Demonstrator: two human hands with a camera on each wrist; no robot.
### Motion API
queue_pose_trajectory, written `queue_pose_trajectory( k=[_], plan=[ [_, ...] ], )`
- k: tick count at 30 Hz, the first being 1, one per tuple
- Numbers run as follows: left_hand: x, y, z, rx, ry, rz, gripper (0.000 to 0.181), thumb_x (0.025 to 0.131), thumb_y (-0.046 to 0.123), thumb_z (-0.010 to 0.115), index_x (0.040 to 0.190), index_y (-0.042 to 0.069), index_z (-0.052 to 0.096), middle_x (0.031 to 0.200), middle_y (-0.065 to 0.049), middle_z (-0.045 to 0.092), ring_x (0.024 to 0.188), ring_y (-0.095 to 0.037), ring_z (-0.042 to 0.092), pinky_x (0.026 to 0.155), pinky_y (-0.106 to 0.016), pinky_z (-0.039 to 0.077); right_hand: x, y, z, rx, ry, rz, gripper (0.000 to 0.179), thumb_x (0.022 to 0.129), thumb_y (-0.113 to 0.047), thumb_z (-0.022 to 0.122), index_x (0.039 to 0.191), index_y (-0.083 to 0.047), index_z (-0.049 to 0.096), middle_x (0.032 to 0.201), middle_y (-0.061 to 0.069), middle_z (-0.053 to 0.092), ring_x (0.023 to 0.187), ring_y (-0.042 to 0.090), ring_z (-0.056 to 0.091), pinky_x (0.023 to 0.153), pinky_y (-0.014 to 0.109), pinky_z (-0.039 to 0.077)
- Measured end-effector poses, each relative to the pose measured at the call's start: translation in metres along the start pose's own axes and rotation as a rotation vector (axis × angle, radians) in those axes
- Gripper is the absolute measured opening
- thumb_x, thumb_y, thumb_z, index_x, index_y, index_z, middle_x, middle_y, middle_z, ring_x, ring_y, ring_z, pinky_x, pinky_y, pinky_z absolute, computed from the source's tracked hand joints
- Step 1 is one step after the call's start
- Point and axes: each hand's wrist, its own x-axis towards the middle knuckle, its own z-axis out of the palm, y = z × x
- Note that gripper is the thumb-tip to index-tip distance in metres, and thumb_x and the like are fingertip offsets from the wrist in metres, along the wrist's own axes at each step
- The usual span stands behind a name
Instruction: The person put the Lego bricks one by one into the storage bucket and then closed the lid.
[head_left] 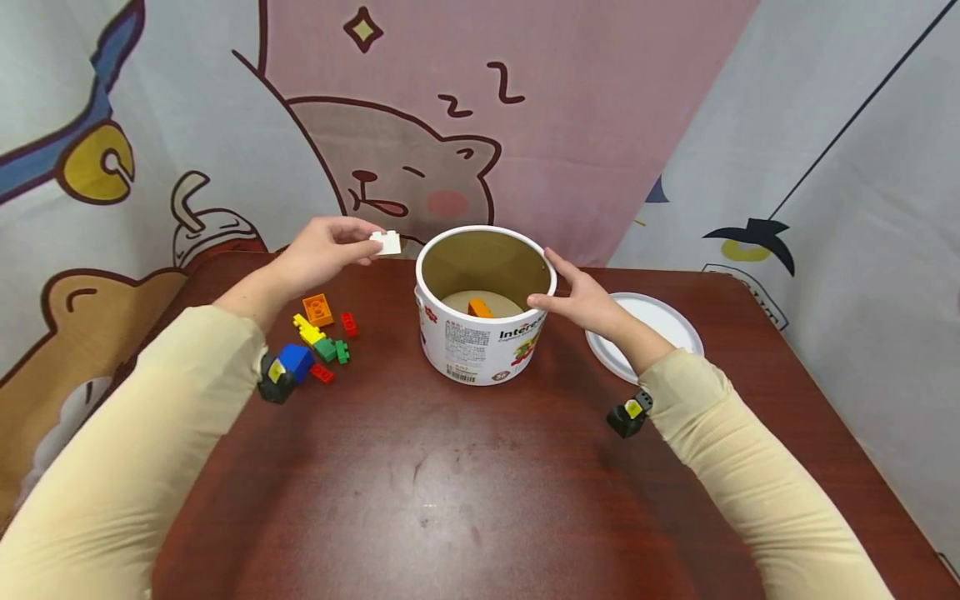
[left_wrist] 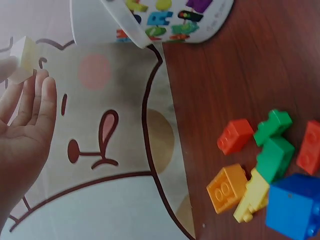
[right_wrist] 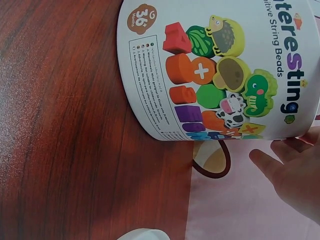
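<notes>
My left hand (head_left: 333, 246) pinches a white toy brick (head_left: 387, 242) between thumb and fingers, raised to the left of the bucket rim. In the left wrist view the same brick (left_wrist: 24, 59) shows pale and partly cut by the frame edge. A white bucket (head_left: 480, 354) with printed sides stands upright on the table. My right hand (head_left: 581, 292) holds its right rim, thumb over the edge and fingers along the outside. In the right wrist view, part of that hand (right_wrist: 295, 175) is behind the bucket wall. An orange brick (head_left: 480, 308) lies inside the bucket.
Left of the bucket lie loose bricks: orange (head_left: 318, 310), yellow (head_left: 309, 331), green (head_left: 326, 348), blue (head_left: 297, 362) and several small red ones (head_left: 349, 324). A white round lid (head_left: 678, 333) rests on the table under my right forearm. A printed curtain (head_left: 600, 150) hangs behind the table.
</notes>
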Motion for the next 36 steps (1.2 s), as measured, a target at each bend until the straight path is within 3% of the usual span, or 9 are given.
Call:
queue_pose_trajectory(
  k=[10,18,27,36],
  plan=[
    [0.016,0.019,0.022,-0.055,-0.02,0.079,0.033,0.091,0.018,0.06,0.119,0.002,0.061,0.11,-0.015,0.064,0.077,-0.007,0.06,0.077,-0.019,0.048,-0.003,0.0,0.001,0.032,0.02,-0.041,0.105,0.075,-0.059,0.068,0.15,-0.009,0.015,0.157,0.012,0.016,0.144,0.03,0.015,0.115,0.049,0.015],
    [0.024,0.031,0.038,-0.052,-0.04,0.106,0.03,0.089,0.017,0.062,0.116,0.004,0.063,0.106,-0.012,0.065,0.087,-0.014,0.061,0.082,-0.027,0.05,0.0,0.001,0.001,0.013,0.0,0.002,0.086,0.085,-0.028,0.066,0.15,-0.008,0.013,0.157,0.011,0.014,0.144,0.028,0.014,0.116,0.047,0.015],
    [0.029,0.036,0.054,-0.06,-0.058,0.147,0.031,0.085,0.013,0.066,0.114,0.002,0.064,0.103,-0.012,0.065,0.088,-0.014,0.059,0.078,-0.022,0.045,0.001,0.004,0.002,0.02,0.009,-0.001,0.088,0.084,-0.029,0.067,0.15,-0.007,0.013,0.157,0.01,0.015,0.144,0.027,0.014,0.115,0.047,0.016],
    [0.029,0.034,0.061,-0.084,-0.071,0.188,0.032,0.084,0.008,0.065,0.116,0.002,0.063,0.111,-0.016,0.064,0.101,-0.02,0.06,0.089,-0.03,0.045,0.002,0.005,0.003,0.019,0.017,0.001,0.087,0.085,-0.03,0.067,0.15,-0.008,0.015,0.157,0.009,0.015,0.144,0.027,0.015,0.116,0.046,0.016]
  ],
)
